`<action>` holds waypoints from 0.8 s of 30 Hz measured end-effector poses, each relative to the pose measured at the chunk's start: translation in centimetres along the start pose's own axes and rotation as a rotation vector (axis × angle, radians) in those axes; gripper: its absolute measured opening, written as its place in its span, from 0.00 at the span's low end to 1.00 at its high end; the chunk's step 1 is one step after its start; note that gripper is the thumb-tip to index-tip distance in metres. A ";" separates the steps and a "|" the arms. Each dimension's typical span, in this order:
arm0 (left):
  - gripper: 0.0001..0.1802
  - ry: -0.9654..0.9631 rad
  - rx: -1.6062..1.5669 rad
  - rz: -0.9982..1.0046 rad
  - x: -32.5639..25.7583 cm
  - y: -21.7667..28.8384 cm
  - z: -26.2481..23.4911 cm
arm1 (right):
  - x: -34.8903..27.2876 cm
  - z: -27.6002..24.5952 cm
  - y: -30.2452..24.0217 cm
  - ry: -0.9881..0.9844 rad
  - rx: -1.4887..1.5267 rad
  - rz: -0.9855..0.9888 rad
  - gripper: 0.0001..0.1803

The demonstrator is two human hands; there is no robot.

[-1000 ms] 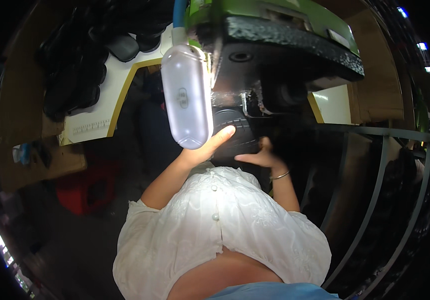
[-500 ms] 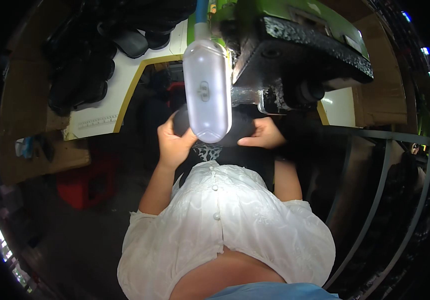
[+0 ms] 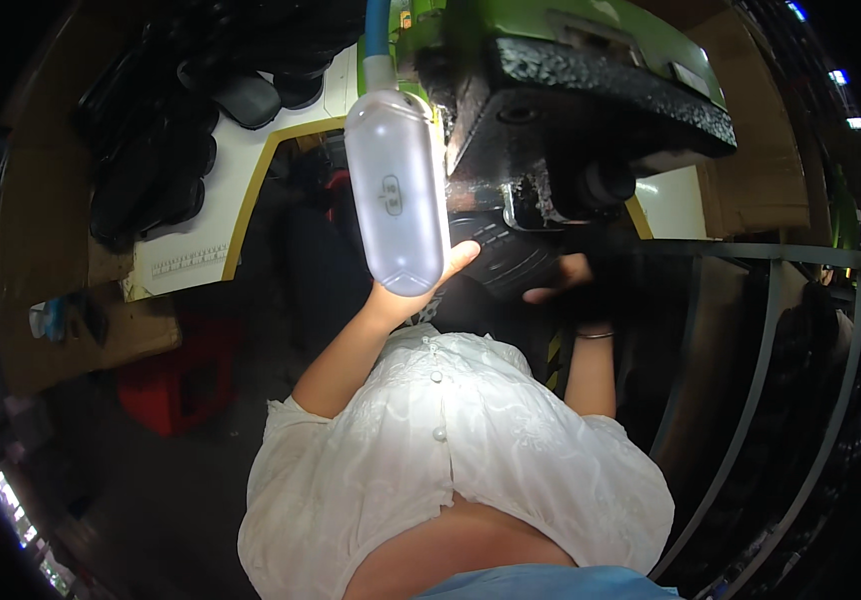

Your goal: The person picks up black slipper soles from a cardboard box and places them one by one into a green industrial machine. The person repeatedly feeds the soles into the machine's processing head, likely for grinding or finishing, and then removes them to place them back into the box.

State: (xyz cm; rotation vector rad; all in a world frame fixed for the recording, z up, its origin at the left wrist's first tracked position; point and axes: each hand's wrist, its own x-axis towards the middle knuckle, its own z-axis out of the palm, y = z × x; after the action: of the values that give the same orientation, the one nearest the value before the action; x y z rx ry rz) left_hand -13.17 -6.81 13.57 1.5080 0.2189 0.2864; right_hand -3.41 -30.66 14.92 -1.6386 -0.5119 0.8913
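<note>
My left hand (image 3: 435, 286) is partly hidden behind a translucent lamp cover (image 3: 399, 200). Its thumb lies on a black shoe sole (image 3: 504, 252) with a ridged surface, held beneath the machine head (image 3: 591, 110). At the sole's right, my right hand (image 3: 571, 277) shows a thumb and part of the palm. A dark, blurred shape (image 3: 606, 302) covers the rest of that hand, and I cannot make out what it is. The right fingers appear closed around something.
Black shoes or soles (image 3: 166, 170) are piled on the white table (image 3: 176, 262) at the left. A red stool (image 3: 176, 385) stands below it on the floor. Cardboard (image 3: 71, 340) lines the left side, and a grey metal rack (image 3: 766, 270) rises at the right.
The smooth dark piece between my hands gives way to a ridged surface. My left hand has moved right behind the lamp; my right hand has shifted right and slightly down.
</note>
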 end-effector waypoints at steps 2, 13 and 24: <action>0.11 0.004 -0.002 0.039 -0.1 0.7 -0.3 | -0.3 -1.7 0.4 0.075 0.164 -0.117 0.22; 0.13 0.244 -0.192 0.034 -2.7 1.2 -6.9 | 5.0 4.6 -4.0 0.034 0.354 -0.301 0.22; 0.25 -0.188 0.216 -0.078 -2.0 -2.7 -3.7 | 7.6 7.4 -7.2 0.047 0.185 -0.414 0.22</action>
State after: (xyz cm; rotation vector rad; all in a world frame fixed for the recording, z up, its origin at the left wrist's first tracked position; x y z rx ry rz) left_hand -16.11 -4.01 10.59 1.7249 0.1615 0.0587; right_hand -3.49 -18.56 19.16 -1.3170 -0.6850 0.5722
